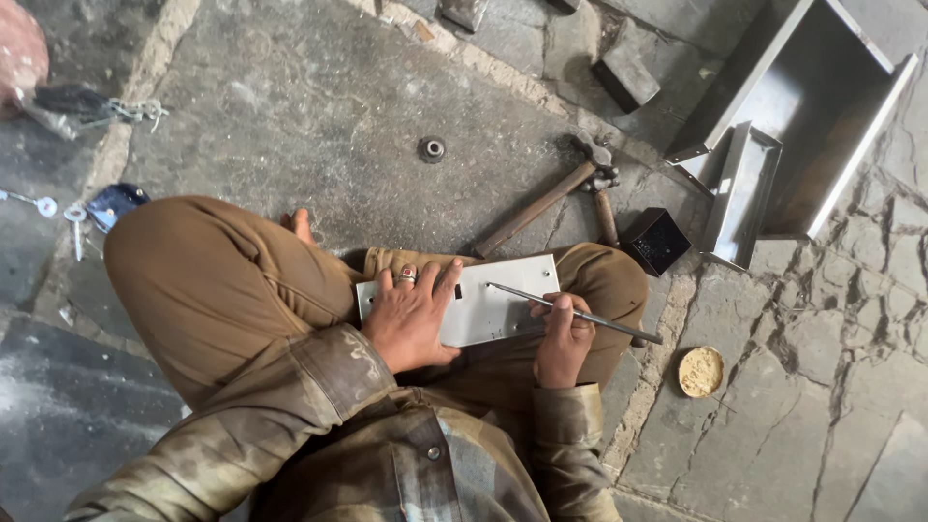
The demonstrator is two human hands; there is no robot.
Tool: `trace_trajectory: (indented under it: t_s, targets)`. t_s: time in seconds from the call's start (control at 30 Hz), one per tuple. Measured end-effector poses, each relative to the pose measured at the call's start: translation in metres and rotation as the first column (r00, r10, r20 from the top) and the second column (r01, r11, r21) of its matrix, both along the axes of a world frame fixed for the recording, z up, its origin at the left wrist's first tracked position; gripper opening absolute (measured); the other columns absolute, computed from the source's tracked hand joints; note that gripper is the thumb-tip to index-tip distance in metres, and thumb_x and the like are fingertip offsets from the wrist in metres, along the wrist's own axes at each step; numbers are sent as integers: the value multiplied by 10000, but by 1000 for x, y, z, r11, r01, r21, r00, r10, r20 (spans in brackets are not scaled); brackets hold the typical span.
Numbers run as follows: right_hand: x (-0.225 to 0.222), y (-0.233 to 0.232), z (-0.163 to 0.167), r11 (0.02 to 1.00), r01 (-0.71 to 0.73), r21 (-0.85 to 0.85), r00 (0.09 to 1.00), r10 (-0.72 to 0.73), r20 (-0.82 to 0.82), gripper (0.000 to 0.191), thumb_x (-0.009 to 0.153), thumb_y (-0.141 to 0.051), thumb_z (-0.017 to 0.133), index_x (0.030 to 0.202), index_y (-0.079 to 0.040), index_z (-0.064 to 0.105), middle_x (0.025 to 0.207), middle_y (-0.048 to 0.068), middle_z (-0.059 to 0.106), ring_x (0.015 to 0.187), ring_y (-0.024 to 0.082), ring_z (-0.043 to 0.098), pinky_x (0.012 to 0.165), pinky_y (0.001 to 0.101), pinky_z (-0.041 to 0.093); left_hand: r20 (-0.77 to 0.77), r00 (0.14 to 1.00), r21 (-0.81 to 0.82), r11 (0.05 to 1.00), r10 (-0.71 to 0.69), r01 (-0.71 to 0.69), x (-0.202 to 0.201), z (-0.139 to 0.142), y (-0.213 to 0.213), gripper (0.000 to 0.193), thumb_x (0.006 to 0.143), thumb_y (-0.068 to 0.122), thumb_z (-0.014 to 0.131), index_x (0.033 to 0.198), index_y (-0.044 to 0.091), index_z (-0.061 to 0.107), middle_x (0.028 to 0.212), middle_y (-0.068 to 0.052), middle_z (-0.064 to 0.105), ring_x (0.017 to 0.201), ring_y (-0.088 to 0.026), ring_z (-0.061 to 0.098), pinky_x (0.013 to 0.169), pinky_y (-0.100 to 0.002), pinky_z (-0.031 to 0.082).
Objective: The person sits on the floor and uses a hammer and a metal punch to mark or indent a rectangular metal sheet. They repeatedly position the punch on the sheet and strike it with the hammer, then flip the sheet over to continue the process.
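Sat cross-legged on the stone floor [319, 87] with a pale metal plate [498, 307] laid flat across the lap. Looked like the handiest flat, steady spot down there.

Had the left hand [411, 319] spread wide and pressed palm-down on the left end of the plate, ring on one finger. Probably weighed it down that way so it couldn't slide or rock on the knees.

Pinched a thin metal rod [572, 312] in the right hand [562, 340] at the plate's right edge, fingers curled round it much like a pen. Held it low and slanted, tip touching the plate near the middle, tail end poking out past the right edge. Guessing the pen grip was for fine control of the tip.

Left two wooden-handled hammers [541, 201] just beyond the far edge of the plate, heads together, easy to grab. Parked a small black box [655, 240] off the plate's far right corner. Put an open steel tray [822, 106] further out past that corner, with a narrower tray [742, 188] leaning against it.

Also spotted a round yellowish disc [701, 371] to the right of the plate, a small metal ring [431, 149] well beyond its far edge, and some keys [60, 208] way off to the left.
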State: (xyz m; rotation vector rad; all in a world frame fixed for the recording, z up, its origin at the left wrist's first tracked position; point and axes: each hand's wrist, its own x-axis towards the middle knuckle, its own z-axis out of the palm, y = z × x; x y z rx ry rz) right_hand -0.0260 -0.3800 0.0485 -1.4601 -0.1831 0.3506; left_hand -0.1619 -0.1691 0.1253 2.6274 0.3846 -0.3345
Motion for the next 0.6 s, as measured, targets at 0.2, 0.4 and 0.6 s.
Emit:
trace_trajectory:
  t_s: [0.2,0.4,0.6]
  targets:
    - [4,-1,-1,999,-30,-12,999,30,17,272,1103,-215,570,1034,44,620,861,103,665,826,149,628,776,275,512,64,998,-7,1000,12,-11,-1,-4,2,1282,560,585,900,1546,57,272,1307,-171,489,1170,-379,519,988,-581,323]
    - [3,-5,9,999,-47,21,999,47,1,251,1086,-216,562,1024,17,628,834,78,668,819,154,653,785,281,538,79,997,-49,999,24,-20,-3,-5,3,1270,575,560,905,1553,45,281,1333,-180,486,1152,-375,529,1019,-589,318]
    - [33,36,59,695,-114,-710,679,576,455,179,1003,-164,639,917,-21,704,774,112,703,669,243,691,619,361,515,34,998,-83,995,56,-53,-3,4,3,1277,529,566,932,1514,52,304,1353,-151,498,1181,-405,525,1004,-585,317]
